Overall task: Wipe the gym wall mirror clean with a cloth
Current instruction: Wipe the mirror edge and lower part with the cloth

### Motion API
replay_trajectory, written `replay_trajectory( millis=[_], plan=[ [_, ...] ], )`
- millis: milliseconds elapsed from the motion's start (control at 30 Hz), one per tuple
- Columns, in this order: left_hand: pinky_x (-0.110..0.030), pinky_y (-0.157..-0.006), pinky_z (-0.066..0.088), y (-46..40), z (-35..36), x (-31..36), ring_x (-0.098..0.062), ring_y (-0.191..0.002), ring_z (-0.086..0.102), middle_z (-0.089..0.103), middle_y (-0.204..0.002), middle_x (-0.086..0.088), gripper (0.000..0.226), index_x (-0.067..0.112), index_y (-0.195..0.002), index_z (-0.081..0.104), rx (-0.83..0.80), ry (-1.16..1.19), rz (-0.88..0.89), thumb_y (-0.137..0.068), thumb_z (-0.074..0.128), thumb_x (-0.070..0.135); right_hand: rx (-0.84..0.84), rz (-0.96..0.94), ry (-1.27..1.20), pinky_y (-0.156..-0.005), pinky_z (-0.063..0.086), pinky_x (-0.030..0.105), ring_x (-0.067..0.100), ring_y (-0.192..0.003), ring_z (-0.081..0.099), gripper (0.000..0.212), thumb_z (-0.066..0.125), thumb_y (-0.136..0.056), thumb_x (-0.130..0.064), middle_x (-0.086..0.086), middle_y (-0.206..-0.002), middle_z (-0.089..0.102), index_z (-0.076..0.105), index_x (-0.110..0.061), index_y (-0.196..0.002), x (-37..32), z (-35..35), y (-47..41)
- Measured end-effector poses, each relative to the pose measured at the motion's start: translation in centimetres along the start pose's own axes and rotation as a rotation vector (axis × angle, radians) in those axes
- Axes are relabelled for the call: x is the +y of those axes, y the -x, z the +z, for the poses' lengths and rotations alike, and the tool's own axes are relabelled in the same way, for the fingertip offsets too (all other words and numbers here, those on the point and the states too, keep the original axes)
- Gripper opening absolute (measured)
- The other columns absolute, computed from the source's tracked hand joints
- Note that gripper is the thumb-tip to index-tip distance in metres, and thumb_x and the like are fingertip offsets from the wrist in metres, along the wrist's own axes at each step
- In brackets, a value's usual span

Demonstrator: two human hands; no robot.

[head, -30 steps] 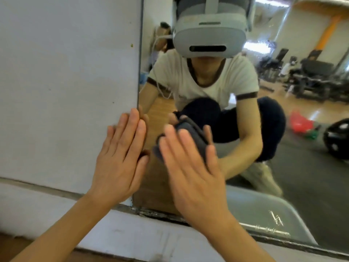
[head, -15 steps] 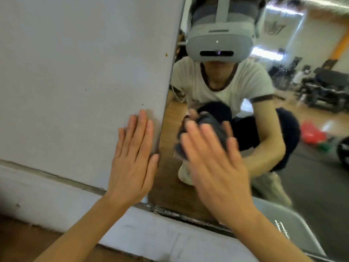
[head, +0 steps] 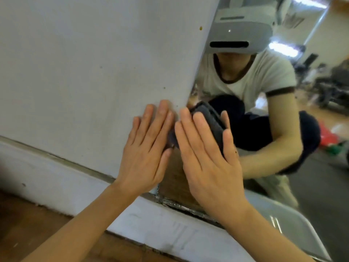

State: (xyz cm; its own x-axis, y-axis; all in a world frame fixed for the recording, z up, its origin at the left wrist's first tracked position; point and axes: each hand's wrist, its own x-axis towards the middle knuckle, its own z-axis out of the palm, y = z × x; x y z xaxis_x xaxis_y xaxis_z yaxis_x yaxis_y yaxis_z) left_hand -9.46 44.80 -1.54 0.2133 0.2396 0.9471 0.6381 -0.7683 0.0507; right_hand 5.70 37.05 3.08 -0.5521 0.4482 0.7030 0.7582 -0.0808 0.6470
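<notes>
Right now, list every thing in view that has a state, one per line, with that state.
left hand: flat, fingers straight, resting on the white wall beside the mirror's edge.
right hand: flat, fingers straight, pressing the cloth against the glass.
cloth: dark, folded, pinned to the mirror under the fingers.
mirror: upright on the wall, its bottom edge rough and chipped.

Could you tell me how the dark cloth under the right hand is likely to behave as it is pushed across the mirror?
The cloth looks folded and soft, so it is probably floppy and light. Pressed by the flat right hand, it may slide easily on the smooth mirror. With no grip around it, it might bunch or slip.
</notes>
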Motion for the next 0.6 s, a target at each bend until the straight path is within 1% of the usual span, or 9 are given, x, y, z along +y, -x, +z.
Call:
replay_trajectory(
  millis=[100,167,200,300,333,367,467,533,600],
  plan=[
    [-0.037,-0.126,-0.007,1.1,-0.6,-0.2,-0.017,-0.155,-0.014,-0.022,-0.166,0.004,0.058,0.019,-0.160,-0.010,-0.001,-0.020,0.006,-0.110,0.017,0.032,-0.112,-0.157,0.015,-0.124,-0.012,0.044,0.022,-0.155,-0.007,0.057,0.019,-0.105,-0.010,0.010,-0.168,-0.006,0.007,-0.004,-0.160,0.1,-0.6,4.6],
    [-0.038,-0.126,-0.006,2.2,-1.0,-0.4,-0.018,-0.155,-0.014,-0.022,-0.166,0.003,0.057,0.020,-0.161,-0.009,-0.015,-0.028,-0.012,-0.111,0.016,0.031,-0.071,-0.189,0.026,-0.124,-0.011,0.044,0.021,-0.156,-0.004,0.058,0.026,-0.104,-0.009,0.010,-0.169,0.000,0.010,-0.004,-0.160,1.3,-1.0,4.0],
    [-0.039,-0.126,-0.006,2.8,-1.1,-0.4,-0.018,-0.155,-0.014,-0.022,-0.166,0.004,0.057,0.021,-0.161,-0.008,-0.034,-0.025,-0.025,-0.111,0.016,0.031,-0.030,-0.161,-0.019,-0.124,-0.010,0.043,0.021,-0.155,0.002,0.059,0.033,-0.103,-0.008,0.010,-0.168,0.008,0.015,-0.005,-0.160,1.9,-1.1,3.0],
    [-0.039,-0.126,-0.006,4.3,-0.5,-0.7,-0.019,-0.155,-0.013,-0.022,-0.166,0.003,0.057,0.021,-0.161,-0.007,-0.074,-0.041,-0.053,-0.111,0.015,0.033,0.117,0.076,-0.310,-0.124,-0.003,0.045,0.025,-0.150,0.024,0.054,0.057,-0.100,-0.002,0.006,-0.159,0.032,0.038,-0.005,-0.150,2.3,-1.0,0.1],
    [-0.039,-0.126,-0.006,4.6,-0.2,-0.9,-0.018,-0.155,-0.014,-0.022,-0.166,0.004,0.057,0.021,-0.161,-0.007,-0.076,-0.048,-0.054,-0.110,0.016,0.034,0.149,0.125,-0.319,-0.124,-0.002,0.046,0.026,-0.150,0.025,0.052,0.058,-0.100,-0.002,0.006,-0.158,0.034,0.040,-0.005,-0.149,1.9,-0.8,-0.3],
    [-0.039,-0.126,-0.006,4.7,0.0,-1.0,-0.018,-0.155,-0.014,-0.022,-0.166,0.004,0.057,0.022,-0.161,-0.008,-0.075,-0.049,-0.051,-0.110,0.016,0.034,0.147,0.123,-0.272,-0.124,-0.004,0.045,0.024,-0.152,0.021,0.052,0.055,-0.102,-0.004,0.006,-0.160,0.033,0.038,-0.005,-0.151,1.2,-0.5,-0.1],
    [-0.038,-0.126,-0.005,4.7,0.2,-1.4,-0.016,-0.154,-0.015,-0.023,-0.166,0.006,0.057,0.024,-0.161,-0.009,-0.072,-0.052,-0.034,-0.110,0.018,0.032,0.003,-0.158,-0.079,-0.124,-0.011,0.044,0.021,-0.155,-0.003,0.053,0.030,-0.106,-0.007,0.008,-0.164,0.016,0.021,-0.006,-0.158,-1.5,0.8,4.5],
    [-0.039,-0.126,-0.005,4.8,0.2,-1.4,-0.016,-0.154,-0.016,-0.024,-0.165,0.006,0.058,0.023,-0.161,-0.008,-0.071,-0.049,-0.028,-0.110,0.018,0.030,-0.123,-0.380,-0.032,-0.124,-0.012,0.044,0.023,-0.155,-0.008,0.054,0.021,-0.105,-0.004,0.007,-0.165,0.011,0.017,-0.005,-0.159,-2.3,1.2,7.5],
    [-0.039,-0.126,-0.005,4.9,0.3,-1.5,-0.016,-0.154,-0.016,-0.024,-0.165,0.006,0.058,0.023,-0.161,-0.009,-0.066,-0.054,-0.023,-0.110,0.018,0.030,-0.151,-0.457,-0.017,-0.124,-0.011,0.043,0.023,-0.155,-0.003,0.053,0.019,-0.106,-0.004,0.006,-0.166,0.013,0.014,-0.004,-0.159,-1.7,1.0,7.6]
  ],
)
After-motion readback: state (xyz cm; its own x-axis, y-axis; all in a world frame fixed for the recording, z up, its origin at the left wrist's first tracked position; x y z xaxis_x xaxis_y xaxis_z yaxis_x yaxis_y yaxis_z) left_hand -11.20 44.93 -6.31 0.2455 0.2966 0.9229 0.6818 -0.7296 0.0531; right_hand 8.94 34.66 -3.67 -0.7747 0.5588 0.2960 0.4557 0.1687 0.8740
